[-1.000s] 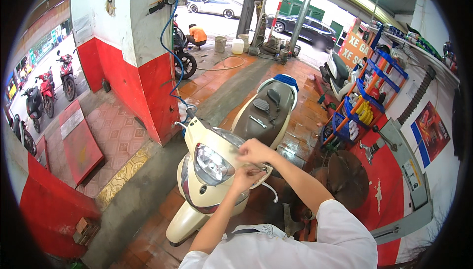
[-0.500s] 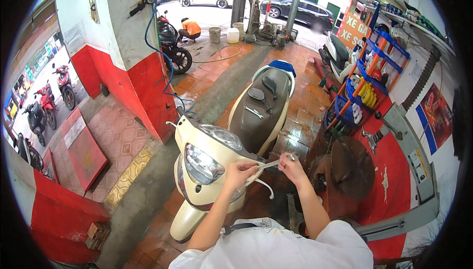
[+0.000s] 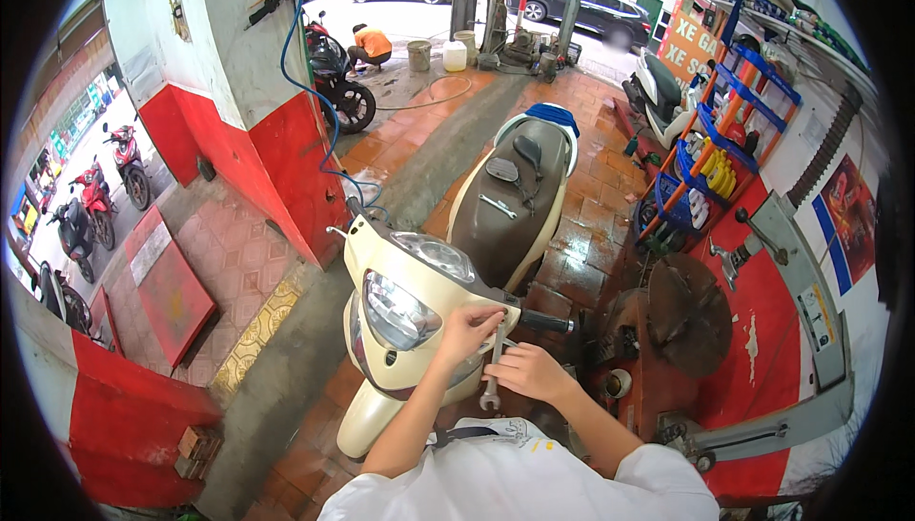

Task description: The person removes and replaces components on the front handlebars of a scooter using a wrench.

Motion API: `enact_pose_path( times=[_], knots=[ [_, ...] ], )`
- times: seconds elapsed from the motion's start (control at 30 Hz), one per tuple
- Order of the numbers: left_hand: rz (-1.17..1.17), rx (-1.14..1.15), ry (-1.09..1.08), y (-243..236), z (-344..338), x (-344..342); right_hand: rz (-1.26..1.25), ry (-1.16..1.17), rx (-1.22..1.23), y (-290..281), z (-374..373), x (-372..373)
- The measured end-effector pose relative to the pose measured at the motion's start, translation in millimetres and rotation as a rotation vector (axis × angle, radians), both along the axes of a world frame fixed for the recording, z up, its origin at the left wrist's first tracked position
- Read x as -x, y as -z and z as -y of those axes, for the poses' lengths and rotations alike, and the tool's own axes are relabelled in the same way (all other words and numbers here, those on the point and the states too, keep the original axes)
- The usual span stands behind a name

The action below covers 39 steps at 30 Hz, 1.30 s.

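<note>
My left hand (image 3: 469, 328) pinches at the upper end of a steel wrench (image 3: 491, 393), on the right side of the cream scooter's front cowl (image 3: 381, 392), beside the black handlebar grip (image 3: 548, 323). My right hand (image 3: 524, 368) is closed on the lower shaft of the wrench, whose open jaw hangs below it. The scooter's headlight (image 3: 396, 311) is left of my hands. On the brown seat (image 3: 477, 245) lie a second wrench (image 3: 498, 204) and black mirrors (image 3: 505, 170).
A red-painted pillar (image 3: 286, 178) and blue hose (image 3: 324, 149) stand left. A rack (image 3: 720, 149) and grey machine (image 3: 810, 311) line the right wall. A person in orange (image 3: 372, 44) crouches by a dark motorbike (image 3: 338, 92). Red ramp boards (image 3: 172, 302) lie left.
My right hand has come down and leftward, swinging the wrench from nearly level to hanging downward. My left hand stays at the cowl, a little higher than half a second ago.
</note>
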<state>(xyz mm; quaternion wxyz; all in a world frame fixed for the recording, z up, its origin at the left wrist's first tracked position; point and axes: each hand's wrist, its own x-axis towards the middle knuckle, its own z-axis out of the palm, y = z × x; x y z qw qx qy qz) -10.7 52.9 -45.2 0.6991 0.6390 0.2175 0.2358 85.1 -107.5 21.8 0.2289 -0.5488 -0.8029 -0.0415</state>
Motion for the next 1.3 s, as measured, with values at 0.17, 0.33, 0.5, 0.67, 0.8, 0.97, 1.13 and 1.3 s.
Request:
enact_pose_path(
  times=[0.17, 0.33, 0.5, 0.67, 0.8, 0.97, 1.13, 1.3],
  knots=[
    [0.229, 0.122, 0.027, 31.9, -0.6, 33.7, 0.008, -0.101, 0.183, -8.9, -65.5, 0.1],
    [-0.024, 0.323, -0.017, 6.0, 3.3, 81.1, -0.167, 0.055, 0.44, -26.2, -131.6, -17.4],
    [-0.013, 0.264, -0.012, -0.6, 7.7, 73.8, -1.218, 0.353, 0.83, 5.5, -155.1, -116.9],
    [0.029, 0.078, -0.062, 6.0, 7.8, 64.2, -1.602, 0.223, 0.604, 23.0, -55.8, -136.7],
    [-0.045, -0.178, -0.108, -9.0, 14.1, 47.3, -1.438, 0.326, 0.271, 62.6, 12.7, -104.5],
    [-0.038, -0.21, -0.136, -13.3, 22.4, 31.7, -1.173, 0.382, -0.079, 94.2, 41.9, -50.6],
    [-0.005, -0.293, -0.14, -17.3, 23.8, 31.5, -0.615, 0.307, -0.263, 71.9, 41.4, -30.0],
    [0.001, -0.308, -0.139, -9.9, 25.4, 33.4, -0.041, -0.038, -0.182, 22.0, 8.5, -24.0]
  ],
)
